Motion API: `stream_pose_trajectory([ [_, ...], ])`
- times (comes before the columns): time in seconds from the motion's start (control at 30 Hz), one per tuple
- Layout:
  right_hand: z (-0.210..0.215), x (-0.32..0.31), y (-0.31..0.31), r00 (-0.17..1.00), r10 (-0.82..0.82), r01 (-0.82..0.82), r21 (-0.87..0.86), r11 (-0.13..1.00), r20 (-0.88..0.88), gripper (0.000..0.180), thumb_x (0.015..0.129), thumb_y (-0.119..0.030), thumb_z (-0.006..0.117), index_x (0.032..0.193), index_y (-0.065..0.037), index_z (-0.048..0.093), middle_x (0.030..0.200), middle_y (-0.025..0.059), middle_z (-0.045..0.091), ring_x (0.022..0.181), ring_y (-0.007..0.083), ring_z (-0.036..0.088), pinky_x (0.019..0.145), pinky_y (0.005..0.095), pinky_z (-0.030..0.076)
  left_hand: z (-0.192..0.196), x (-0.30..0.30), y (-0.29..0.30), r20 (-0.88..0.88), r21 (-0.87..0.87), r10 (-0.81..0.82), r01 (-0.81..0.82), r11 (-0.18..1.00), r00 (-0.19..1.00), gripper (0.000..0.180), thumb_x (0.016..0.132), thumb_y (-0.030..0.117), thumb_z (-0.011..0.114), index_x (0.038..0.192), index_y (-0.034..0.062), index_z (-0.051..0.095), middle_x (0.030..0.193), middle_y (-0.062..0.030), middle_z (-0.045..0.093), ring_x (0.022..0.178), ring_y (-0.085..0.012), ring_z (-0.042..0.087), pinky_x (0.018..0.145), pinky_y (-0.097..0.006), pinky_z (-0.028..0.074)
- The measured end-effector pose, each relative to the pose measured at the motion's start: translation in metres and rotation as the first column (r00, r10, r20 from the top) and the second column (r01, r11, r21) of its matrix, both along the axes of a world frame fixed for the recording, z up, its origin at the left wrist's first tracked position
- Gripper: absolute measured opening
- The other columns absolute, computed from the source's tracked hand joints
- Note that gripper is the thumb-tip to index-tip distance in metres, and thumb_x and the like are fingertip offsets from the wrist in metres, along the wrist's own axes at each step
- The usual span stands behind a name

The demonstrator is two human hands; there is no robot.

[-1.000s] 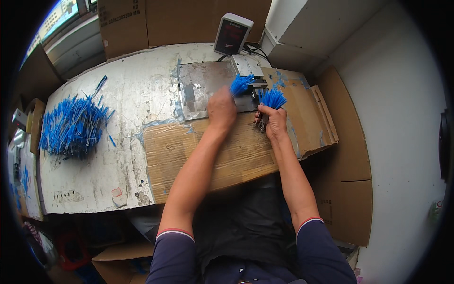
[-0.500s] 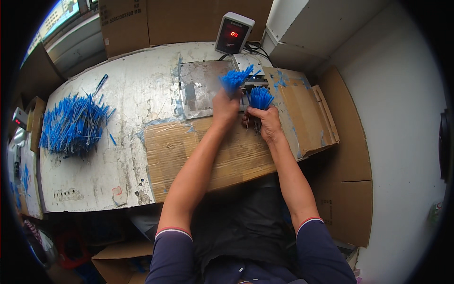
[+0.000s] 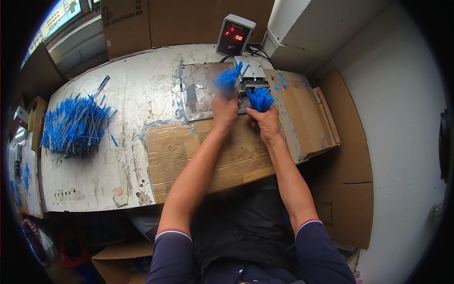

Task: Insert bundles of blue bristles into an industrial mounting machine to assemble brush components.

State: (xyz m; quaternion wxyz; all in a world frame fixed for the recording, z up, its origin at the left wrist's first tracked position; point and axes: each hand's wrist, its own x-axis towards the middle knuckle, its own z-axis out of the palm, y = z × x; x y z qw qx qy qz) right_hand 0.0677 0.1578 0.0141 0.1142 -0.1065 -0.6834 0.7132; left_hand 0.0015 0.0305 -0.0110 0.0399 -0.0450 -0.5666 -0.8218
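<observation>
My left hand (image 3: 225, 111) is closed around a bundle of thin blue strips (image 3: 228, 79), their ends fanning out above the fist; motion blurs this bundle a little. Beside it, my right hand (image 3: 266, 124) grips a second bundle of blue strips (image 3: 260, 99), standing roughly upright with the thumb across its base. Both bundles are apart, just in front of a small white machine (image 3: 249, 70) with a dark slot. Under my left hand lies a scuffed metal plate (image 3: 198, 78). The lower ends of both bundles are hidden by my fingers.
A large heap of blue strips with thin wires (image 3: 73, 125) lies on the left of the white table (image 3: 127, 175), a pen (image 3: 102, 84) behind it. A display box with red digits (image 3: 235, 35) stands at the back. Taped cardboard (image 3: 184, 151) covers the front; a cardboard box (image 3: 312, 118) sits right.
My left hand and its bundle have shifted slightly left, away from the machine's slot. The right hand has barely moved. The red digits on the display have changed.
</observation>
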Motion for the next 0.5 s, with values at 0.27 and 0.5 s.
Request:
stream_pose_trajectory([
  [0.27, 0.003, -0.002, 0.01, 0.99, -0.14, 0.14, -0.011, 0.99, 0.007, 0.019, 0.075, 0.009, 0.076, 0.084, -0.003, 0.064, 0.071, 0.0031, 0.064, 0.05, 0.0101, 0.056, 0.04, 0.0247, 0.037, 0.0, 0.007, 0.002, -0.135, -0.142, 0.114, -0.133, 0.981, 0.984, 0.013, 0.098, 0.01, 0.066, 0.107, 0.0006, 0.065, 0.084, -0.007, 0.073, 0.068, -0.0128, 0.069, 0.06, -0.028, 0.053],
  [0.5, -0.004, -0.017, 0.016, 0.97, -0.241, 0.242, -0.006, 0.97, 0.029, 0.019, 0.074, 0.011, 0.076, 0.076, -0.004, 0.063, 0.064, 0.0032, 0.062, 0.046, 0.0117, 0.054, 0.038, 0.0262, 0.036, -0.009, -0.002, -0.005, -0.168, -0.137, 0.252, -0.276, 0.952, 0.953, 0.014, 0.1, 0.013, 0.066, 0.107, 0.0013, 0.065, 0.087, -0.0078, 0.074, 0.071, -0.0145, 0.072, 0.064, -0.029, 0.055],
])
